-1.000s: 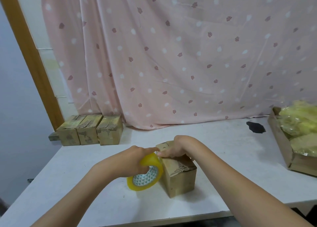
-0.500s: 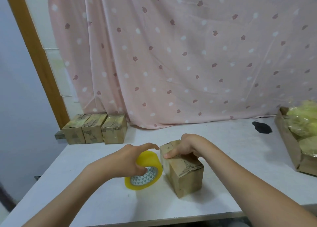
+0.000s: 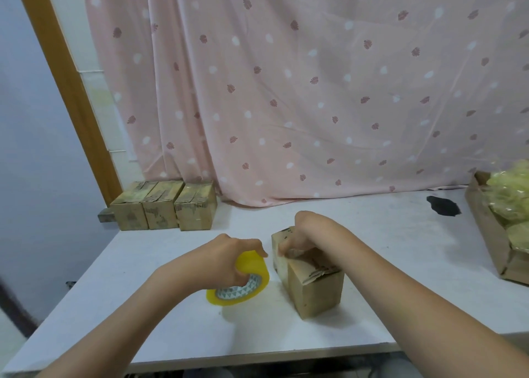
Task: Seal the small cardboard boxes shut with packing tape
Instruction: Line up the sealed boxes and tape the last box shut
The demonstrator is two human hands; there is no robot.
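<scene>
The roll of packing tape [image 3: 239,280] is bright translucent yellow, and its inner core carries a white ground printed with small teal triangles. The small cardboard box [image 3: 310,283] beside it is plain kraft brown with dark printed marks along its top flaps. Three more cardboard boxes [image 3: 164,205] at the back are the same brown, with dark smudged print on their fronts. The table [image 3: 143,320] is white, with one black patch [image 3: 442,205]. The curtain [image 3: 300,91] is pale pink, scattered with white dots and dusky-red leaf motifs. The door frame [image 3: 68,86] is orange-brown wood. The brown tray [image 3: 492,234] holds pale yellow-green bundles [image 3: 509,189].
</scene>
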